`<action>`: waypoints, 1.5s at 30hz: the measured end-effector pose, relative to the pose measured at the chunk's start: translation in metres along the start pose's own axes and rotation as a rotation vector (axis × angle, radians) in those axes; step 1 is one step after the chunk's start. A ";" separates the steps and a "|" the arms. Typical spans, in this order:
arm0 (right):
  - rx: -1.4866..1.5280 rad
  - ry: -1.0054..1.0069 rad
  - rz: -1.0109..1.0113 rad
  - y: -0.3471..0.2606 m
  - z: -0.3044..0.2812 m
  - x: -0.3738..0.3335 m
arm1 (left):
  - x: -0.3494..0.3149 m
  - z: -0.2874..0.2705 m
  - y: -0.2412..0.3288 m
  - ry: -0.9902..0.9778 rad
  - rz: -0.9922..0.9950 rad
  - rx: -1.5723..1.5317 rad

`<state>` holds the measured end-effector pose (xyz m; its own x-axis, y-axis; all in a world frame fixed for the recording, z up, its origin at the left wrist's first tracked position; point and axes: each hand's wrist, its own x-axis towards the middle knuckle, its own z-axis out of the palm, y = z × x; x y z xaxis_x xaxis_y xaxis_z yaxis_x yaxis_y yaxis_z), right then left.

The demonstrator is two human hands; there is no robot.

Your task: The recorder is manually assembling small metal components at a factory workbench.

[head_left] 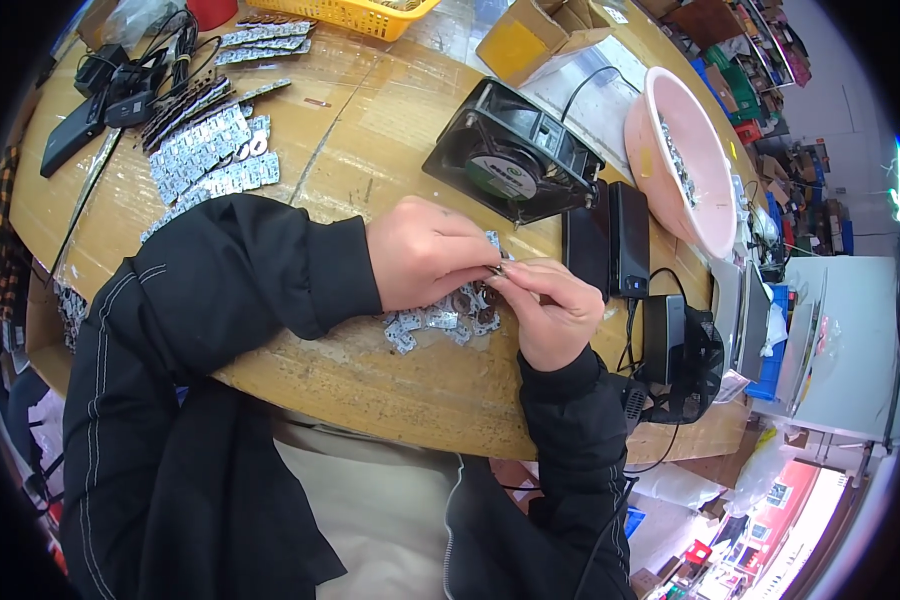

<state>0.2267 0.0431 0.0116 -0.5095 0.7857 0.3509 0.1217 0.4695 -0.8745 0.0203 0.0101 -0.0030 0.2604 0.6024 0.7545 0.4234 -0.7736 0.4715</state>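
My left hand (425,255) and my right hand (555,305) meet fingertip to fingertip above the table. Both are closed in a pinch around something small and dark, too small to name. Just under and in front of them lies a loose pile of small silver-white printed pieces (440,320), partly hidden by my fingers. Beyond my left forearm, several rows of silver-white flat strips or panels (205,155) are laid out on the tabletop (370,385), some with dark brown edges.
Past my hands stands a black square fan (515,150). Right of it are a black box-shaped device (627,240) and a pink basin (710,185) holding small metallic parts. A cardboard box (540,40) and a yellow basket (340,15) sit at the far side. Cabled black adapters (120,95) lie far left.
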 end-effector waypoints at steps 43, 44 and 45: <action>0.303 0.177 0.458 0.006 -0.005 0.004 | 0.001 0.000 -0.001 -0.033 -0.021 0.045; 0.307 0.174 0.457 0.002 -0.006 0.005 | 0.001 -0.002 0.000 -0.012 -0.077 0.017; 0.173 0.120 0.352 -0.002 -0.010 0.005 | 0.001 -0.003 0.001 0.010 -0.133 -0.017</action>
<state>0.2319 0.0502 0.0184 -0.3583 0.9324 0.0474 0.1210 0.0968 -0.9879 0.0186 0.0096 -0.0007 0.1945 0.6981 0.6891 0.4391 -0.6902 0.5752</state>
